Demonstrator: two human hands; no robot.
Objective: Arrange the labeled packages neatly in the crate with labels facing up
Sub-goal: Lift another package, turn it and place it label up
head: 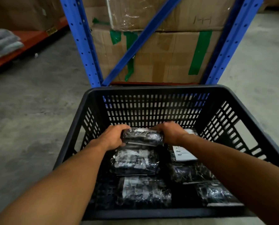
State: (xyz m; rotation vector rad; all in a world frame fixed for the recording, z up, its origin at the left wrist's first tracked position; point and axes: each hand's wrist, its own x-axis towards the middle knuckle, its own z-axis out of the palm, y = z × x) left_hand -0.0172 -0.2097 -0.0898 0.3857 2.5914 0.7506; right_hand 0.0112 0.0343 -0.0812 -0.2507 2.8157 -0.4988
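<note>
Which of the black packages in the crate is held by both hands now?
The package at the far end, gripped by the left hand and the right hand at its two ends. The other packages lie untouched in the crate.

The scene is dim and flat, with soft light that seems to fall from above and to the right of the black crate (153, 90); the concrete floor (257, 65) right of the crate is paler than the floor on its left. The crate's inside is dark, its bottom nearly lost in shadow. Small white glints of glare break across the plastic-wrapped packages (135, 161) in the crate. Wide-angle distortion bends the blue rack posts (81, 41) behind the crate outward. The upper left corner beyond the crate is murky and soft, and detail is slightly smeared throughout.
</note>
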